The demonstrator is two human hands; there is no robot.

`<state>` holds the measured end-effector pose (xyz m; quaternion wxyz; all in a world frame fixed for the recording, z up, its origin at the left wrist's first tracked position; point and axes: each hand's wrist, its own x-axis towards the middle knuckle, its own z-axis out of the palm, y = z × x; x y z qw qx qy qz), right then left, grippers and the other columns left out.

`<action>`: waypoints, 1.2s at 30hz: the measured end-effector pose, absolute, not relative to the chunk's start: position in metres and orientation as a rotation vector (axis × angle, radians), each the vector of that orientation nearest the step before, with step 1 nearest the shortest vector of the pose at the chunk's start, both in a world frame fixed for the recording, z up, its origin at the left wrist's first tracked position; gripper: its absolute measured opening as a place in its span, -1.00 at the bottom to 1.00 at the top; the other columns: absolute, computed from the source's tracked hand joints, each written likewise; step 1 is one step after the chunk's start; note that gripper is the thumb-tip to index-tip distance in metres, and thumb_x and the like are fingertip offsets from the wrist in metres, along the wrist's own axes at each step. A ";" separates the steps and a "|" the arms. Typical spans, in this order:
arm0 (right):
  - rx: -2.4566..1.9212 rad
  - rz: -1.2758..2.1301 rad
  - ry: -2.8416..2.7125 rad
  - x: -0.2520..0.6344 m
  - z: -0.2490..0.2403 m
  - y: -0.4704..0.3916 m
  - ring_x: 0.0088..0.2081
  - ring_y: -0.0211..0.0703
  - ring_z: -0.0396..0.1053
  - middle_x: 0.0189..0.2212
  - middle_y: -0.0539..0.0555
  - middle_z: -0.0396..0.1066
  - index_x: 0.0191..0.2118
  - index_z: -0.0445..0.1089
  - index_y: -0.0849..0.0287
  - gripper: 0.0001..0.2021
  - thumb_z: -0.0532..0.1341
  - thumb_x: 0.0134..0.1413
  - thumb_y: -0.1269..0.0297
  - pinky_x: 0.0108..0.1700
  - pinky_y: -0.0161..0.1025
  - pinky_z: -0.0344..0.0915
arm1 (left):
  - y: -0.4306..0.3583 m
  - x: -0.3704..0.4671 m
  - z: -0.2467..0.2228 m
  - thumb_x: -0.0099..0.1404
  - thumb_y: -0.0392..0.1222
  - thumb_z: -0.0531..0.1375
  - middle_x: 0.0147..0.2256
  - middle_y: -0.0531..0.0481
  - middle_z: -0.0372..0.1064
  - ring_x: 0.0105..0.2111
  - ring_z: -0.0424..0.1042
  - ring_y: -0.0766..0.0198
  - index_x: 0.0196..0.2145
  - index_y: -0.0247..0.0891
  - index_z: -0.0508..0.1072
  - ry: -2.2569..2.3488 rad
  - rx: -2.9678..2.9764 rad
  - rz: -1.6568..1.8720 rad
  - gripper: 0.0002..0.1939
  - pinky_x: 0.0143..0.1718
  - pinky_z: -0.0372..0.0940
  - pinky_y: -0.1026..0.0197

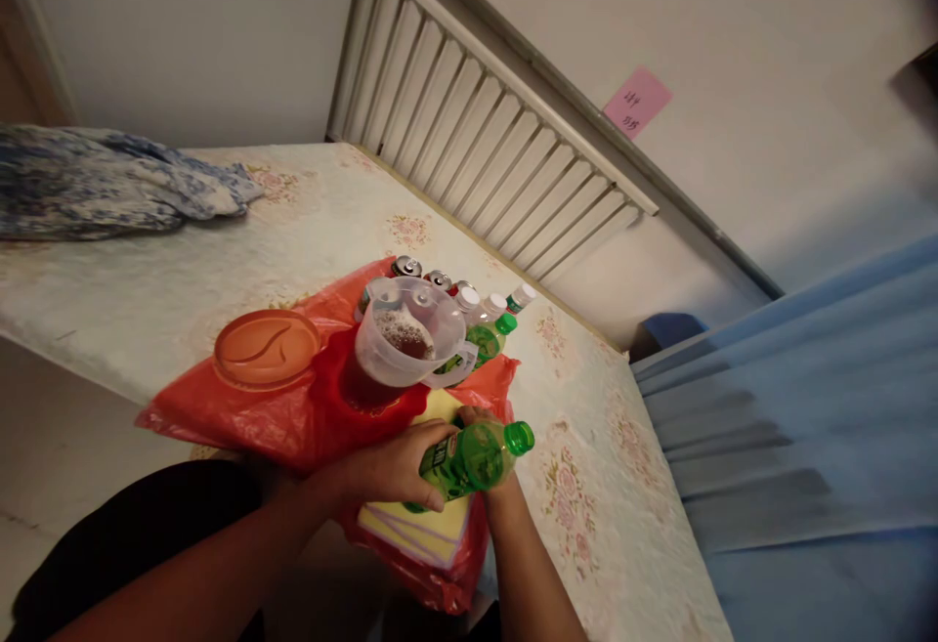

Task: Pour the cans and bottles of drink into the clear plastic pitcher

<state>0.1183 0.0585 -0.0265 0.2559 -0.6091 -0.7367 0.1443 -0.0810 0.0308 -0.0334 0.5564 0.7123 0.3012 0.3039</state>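
Note:
My left hand [400,466] is wrapped around the label area of a green plastic bottle [484,456], which lies tilted with its green top toward the right. Behind the bottle is my right hand [476,415]; its curled fingertips show past the far side, and its palm is hidden. Just beyond, a clear plastic pitcher [377,349] with a handle holds dark, foamy liquid. It stands on red plastic [293,427]. Under my hands lie folded yellow cloths [425,535] with purple edging. An orange round lid [268,349] rests left of the pitcher.
Behind the pitcher stand cans [406,266], white-capped bottles [494,305] and another green bottle [488,339]. A flowered tablecloth [572,505] covers the table. A patterned cloth [124,183] lies far left. A radiator [484,124] lines the wall; a blue curtain [806,427] hangs right.

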 end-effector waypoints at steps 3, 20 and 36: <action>-1.642 0.431 -2.035 0.121 -0.022 0.054 -0.24 0.02 0.44 -0.39 0.08 0.53 -0.40 0.54 0.05 -0.92 0.33 -0.13 0.27 -0.08 -0.10 0.34 | 0.031 -0.082 -0.034 -0.13 -0.22 0.43 0.15 -0.08 0.35 0.15 0.33 -0.08 0.16 -0.17 0.35 0.716 1.680 0.706 -0.15 0.23 0.21 -0.05; -1.004 1.159 -1.539 0.062 0.035 0.091 -0.38 -0.16 0.41 -0.46 0.01 0.48 -0.41 0.46 0.13 -0.58 0.15 0.23 -0.12 -0.22 -0.19 0.36 | 0.026 -0.098 -0.027 -0.14 -0.20 0.42 0.02 -0.03 0.40 0.03 0.39 -0.02 0.07 -0.20 0.43 0.639 1.616 0.691 -0.26 0.08 0.30 0.06; -0.960 1.048 -1.242 0.023 0.082 0.087 -0.60 -0.35 -0.22 -0.63 -0.20 -0.17 -0.54 0.04 0.06 -0.53 0.32 0.05 -0.03 -0.54 -0.28 -0.17 | 0.032 -0.122 -0.023 -0.18 0.04 0.51 -0.02 -0.01 0.43 0.01 0.39 -0.04 0.08 -0.15 0.44 0.470 1.686 0.660 -0.17 0.05 0.32 0.07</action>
